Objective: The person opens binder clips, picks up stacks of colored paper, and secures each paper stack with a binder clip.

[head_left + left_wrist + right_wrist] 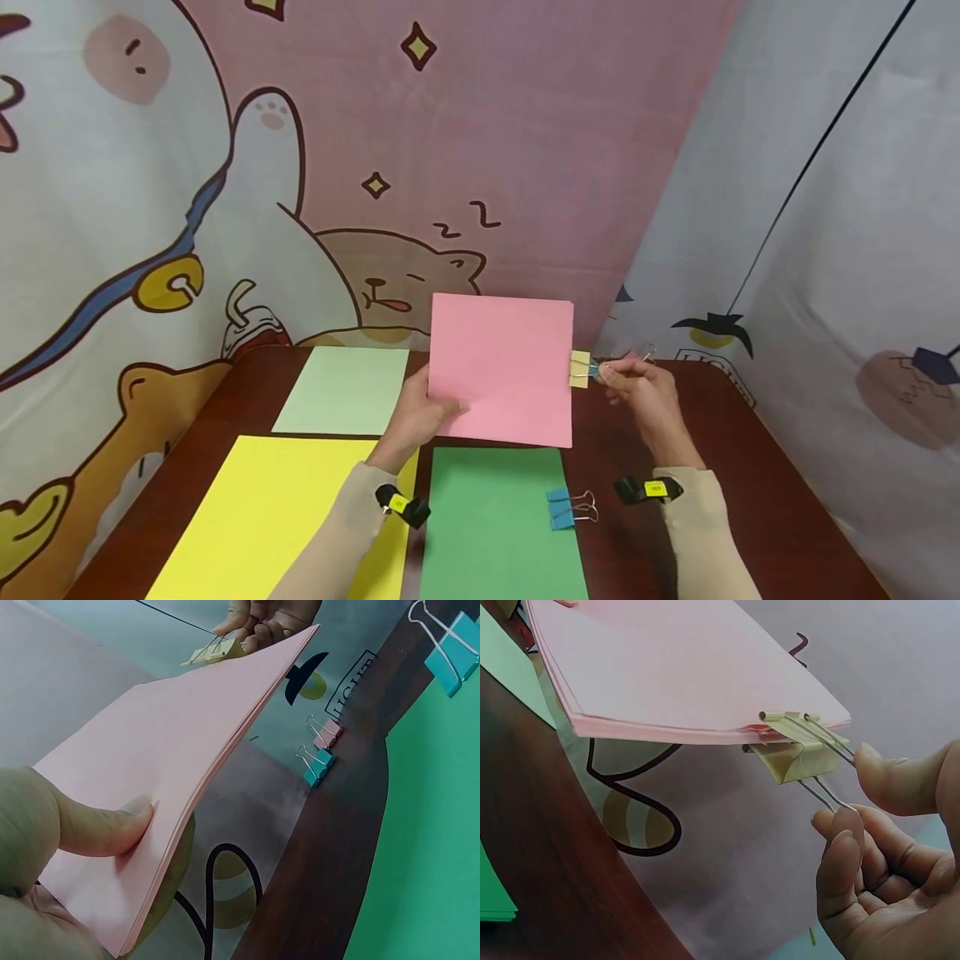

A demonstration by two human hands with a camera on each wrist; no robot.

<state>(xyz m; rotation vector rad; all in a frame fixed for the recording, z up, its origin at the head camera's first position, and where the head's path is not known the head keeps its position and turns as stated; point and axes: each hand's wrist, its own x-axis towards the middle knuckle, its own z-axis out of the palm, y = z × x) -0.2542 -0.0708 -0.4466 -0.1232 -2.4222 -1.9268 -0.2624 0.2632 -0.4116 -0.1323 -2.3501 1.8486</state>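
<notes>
My left hand [416, 414] grips a stack of pink paper [502, 367] by its lower left side, thumb on the front face. The stack is tilted up above the table, and its layered edges show in the left wrist view. At the right edge of the paper is a yellow binder clip [802, 754]. My right hand [647, 393] pinches the clip's wire handles between thumb and fingers. In the right wrist view the clip's mouth straddles the paper's edge, one lip on the upper face. The left hand's other fingers are mostly hidden behind the stack.
Light green paper [345, 392], yellow paper [285, 508] and green paper [498, 533] lie on the dark brown table [720, 467]. Blue binder clips [561, 510] sit at the green paper's right edge. A pink clip [328, 733] and a teal clip [319, 766] lie farther back.
</notes>
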